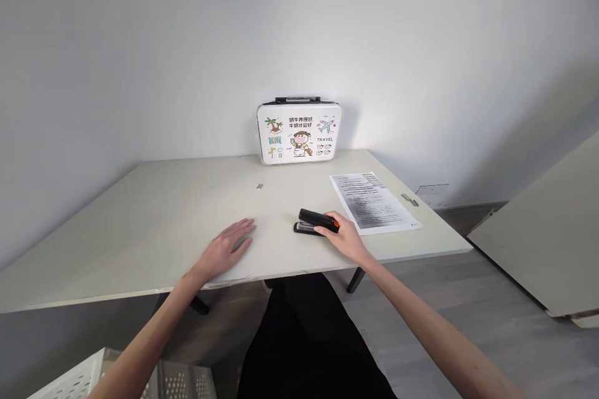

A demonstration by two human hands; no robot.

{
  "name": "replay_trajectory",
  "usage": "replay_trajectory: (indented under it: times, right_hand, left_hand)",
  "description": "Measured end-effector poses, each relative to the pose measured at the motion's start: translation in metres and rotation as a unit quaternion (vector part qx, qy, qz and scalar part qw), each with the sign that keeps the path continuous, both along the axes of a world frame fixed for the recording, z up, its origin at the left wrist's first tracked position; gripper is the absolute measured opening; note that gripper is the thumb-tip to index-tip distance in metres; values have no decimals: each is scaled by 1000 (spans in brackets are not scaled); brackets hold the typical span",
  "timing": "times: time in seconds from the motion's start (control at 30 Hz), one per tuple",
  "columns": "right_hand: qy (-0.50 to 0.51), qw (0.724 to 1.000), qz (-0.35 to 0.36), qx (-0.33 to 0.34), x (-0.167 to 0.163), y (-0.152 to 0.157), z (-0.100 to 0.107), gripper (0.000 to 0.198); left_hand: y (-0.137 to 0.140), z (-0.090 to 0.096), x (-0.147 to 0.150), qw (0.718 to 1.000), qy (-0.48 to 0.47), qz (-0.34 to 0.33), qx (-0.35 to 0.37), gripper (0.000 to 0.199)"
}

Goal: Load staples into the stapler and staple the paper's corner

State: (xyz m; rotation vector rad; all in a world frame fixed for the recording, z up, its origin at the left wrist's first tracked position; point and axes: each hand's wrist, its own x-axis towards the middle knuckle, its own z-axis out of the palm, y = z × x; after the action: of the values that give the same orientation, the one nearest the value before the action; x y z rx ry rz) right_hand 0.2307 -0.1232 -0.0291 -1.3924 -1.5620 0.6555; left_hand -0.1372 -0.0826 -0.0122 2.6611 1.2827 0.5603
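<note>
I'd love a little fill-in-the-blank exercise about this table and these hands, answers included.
1. The right hand grips a black ______.
2. Resting on the table is the ______ hand.
3. On the white carrying case, the word beneath the airplane is ______.
4. The printed sheet lies nearer to the ______ hand.

Missing words: stapler; left; TRAVEL; right.
</note>
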Motion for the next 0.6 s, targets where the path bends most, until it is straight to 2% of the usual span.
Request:
replay_trajectory:
  times: [0.6]
  right_hand:
    - [24, 1000, 10, -15, 3, -3, -3, 36]
  left_hand:
    - [-1, 2, 2, 1000, 0, 5, 0, 55]
